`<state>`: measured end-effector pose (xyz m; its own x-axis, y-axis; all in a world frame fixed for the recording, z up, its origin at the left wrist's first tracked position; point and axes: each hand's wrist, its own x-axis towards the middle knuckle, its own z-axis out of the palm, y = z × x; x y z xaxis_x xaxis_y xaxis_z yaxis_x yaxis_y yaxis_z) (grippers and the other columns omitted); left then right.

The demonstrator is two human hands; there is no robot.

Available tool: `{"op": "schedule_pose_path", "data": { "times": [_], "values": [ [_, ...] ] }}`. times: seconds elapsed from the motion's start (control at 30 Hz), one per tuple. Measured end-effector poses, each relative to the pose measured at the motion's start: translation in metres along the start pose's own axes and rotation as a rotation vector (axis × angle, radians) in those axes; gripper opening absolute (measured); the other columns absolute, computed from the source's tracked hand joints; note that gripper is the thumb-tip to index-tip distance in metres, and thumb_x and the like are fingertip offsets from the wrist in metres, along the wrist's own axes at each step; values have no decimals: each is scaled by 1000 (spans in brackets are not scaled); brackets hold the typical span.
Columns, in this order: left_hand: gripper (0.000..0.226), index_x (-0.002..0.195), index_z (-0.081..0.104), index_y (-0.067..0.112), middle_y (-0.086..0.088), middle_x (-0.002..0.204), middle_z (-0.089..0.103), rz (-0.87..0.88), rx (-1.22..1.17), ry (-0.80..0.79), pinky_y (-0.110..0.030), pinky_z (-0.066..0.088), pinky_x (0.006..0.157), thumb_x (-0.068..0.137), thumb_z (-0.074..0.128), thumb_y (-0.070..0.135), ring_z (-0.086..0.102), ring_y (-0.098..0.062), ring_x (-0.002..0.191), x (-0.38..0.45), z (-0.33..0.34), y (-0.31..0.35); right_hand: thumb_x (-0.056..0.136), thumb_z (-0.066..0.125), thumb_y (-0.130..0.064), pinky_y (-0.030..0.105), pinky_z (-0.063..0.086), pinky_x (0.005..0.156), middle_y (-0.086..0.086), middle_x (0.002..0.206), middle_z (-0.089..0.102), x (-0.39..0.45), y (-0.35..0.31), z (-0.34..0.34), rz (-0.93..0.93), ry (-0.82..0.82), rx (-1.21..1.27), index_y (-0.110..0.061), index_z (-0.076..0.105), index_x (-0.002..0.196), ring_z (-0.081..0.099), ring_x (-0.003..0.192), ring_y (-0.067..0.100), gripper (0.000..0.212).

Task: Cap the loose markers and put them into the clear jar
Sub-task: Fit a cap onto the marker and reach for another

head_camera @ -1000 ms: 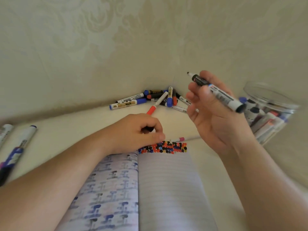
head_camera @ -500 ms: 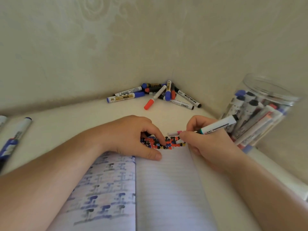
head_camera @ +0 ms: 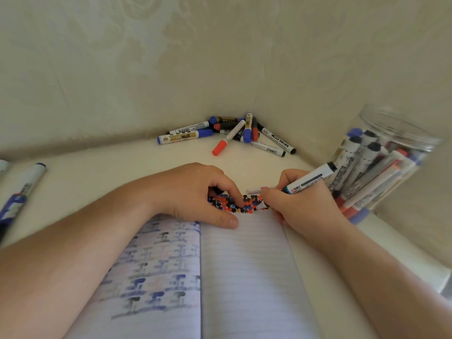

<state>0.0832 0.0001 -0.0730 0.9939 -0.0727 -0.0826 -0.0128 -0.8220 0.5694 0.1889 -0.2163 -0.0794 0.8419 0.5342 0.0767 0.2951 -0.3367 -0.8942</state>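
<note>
smooth cream table [head_camera: 102, 172] | lined paper notebook [head_camera: 244, 277] under my hands | clear round jar [head_camera: 391, 133] of markers, right | loose marker pile [head_camera: 234, 133] in corner | my left hand [head_camera: 195, 192] curled, thumb pressing the page | my right hand [head_camera: 300, 204] grips slim white marker [head_camera: 309, 178]

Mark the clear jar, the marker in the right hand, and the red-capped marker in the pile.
clear jar [head_camera: 406, 126], head view, upper glass wall.
marker in the right hand [head_camera: 310, 178], head view, white barrel.
red-capped marker [head_camera: 219, 148], head view, red cap.
</note>
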Motion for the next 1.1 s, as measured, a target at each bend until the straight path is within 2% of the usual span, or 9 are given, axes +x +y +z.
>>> {"op": "schedule_pose_path", "data": {
  "times": [0.13, 0.23, 0.43, 0.57, 0.67, 0.8, 1.0, 1.1],
  "values": [
    [40, 110, 66, 64, 44, 101, 51, 2, -1, -3, -19, 41, 83, 72, 79, 70, 54, 10, 99, 0, -1, -1, 86, 79, -13, 22, 39, 42, 23, 59, 60, -2, -2, 2, -18, -5, -4, 5, 52, 72, 49, 43, 13, 35],
    [41, 110, 66, 64, 46, 101, 51, 4, 2, -9, -19, 41, 83, 72, 78, 71, 53, 11, 100, 0, -1, -1, 87, 77, -12, 19, 38, 42, 13, 56, 55, -1, -2, 3, -8, 4, -13, 4, 50, 73, 47, 44, 11, 34],
    [42, 111, 66, 64, 46, 100, 51, 0, 3, -14, -21, 42, 84, 71, 77, 72, 54, 7, 100, 0, -1, -1, 87, 77, -9, 23, 39, 42, 13, 57, 58, -1, -3, 2, -12, -26, 24, 5, 50, 73, 49, 45, 15, 34],
    [41, 110, 66, 64, 46, 100, 51, 3, 4, -9, -20, 41, 83, 72, 78, 71, 54, 9, 99, 0, -1, 0, 87, 76, -8, 20, 35, 40, -7, 50, 56, -2, -3, 2, -10, -41, 2, 5, 49, 72, 43, 43, 9, 33],
    [41, 110, 67, 64, 44, 100, 52, 4, -7, -8, -20, 42, 83, 72, 79, 70, 54, 11, 99, 0, 0, 0, 87, 75, -8, 18, 32, 40, 1, 52, 49, -1, -3, 2, -32, -23, -32, 2, 46, 70, 39, 43, 7, 35],
    [40, 109, 67, 64, 43, 101, 53, 3, -13, -4, -21, 44, 85, 71, 79, 69, 54, 10, 100, 0, 0, 0, 89, 77, -11, 22, 40, 42, 16, 57, 59, -1, -3, 1, -19, -31, 27, 4, 51, 74, 49, 45, 13, 34],
    [41, 110, 67, 64, 43, 101, 54, 9, 5, 0, -21, 44, 84, 71, 78, 71, 55, 10, 99, 0, 0, 0, 87, 75, -4, 18, 33, 39, -4, 49, 52, -4, -5, 0, -16, -75, 32, 7, 46, 73, 40, 42, 9, 34],
    [40, 109, 67, 64, 42, 102, 54, 3, 11, 0, -22, 45, 86, 71, 78, 71, 56, 8, 101, -1, -1, 1, 87, 75, -6, 19, 36, 41, 4, 52, 55, -2, -4, -1, -2, -59, 48, 3, 48, 71, 43, 42, 11, 33]
  ]
}}
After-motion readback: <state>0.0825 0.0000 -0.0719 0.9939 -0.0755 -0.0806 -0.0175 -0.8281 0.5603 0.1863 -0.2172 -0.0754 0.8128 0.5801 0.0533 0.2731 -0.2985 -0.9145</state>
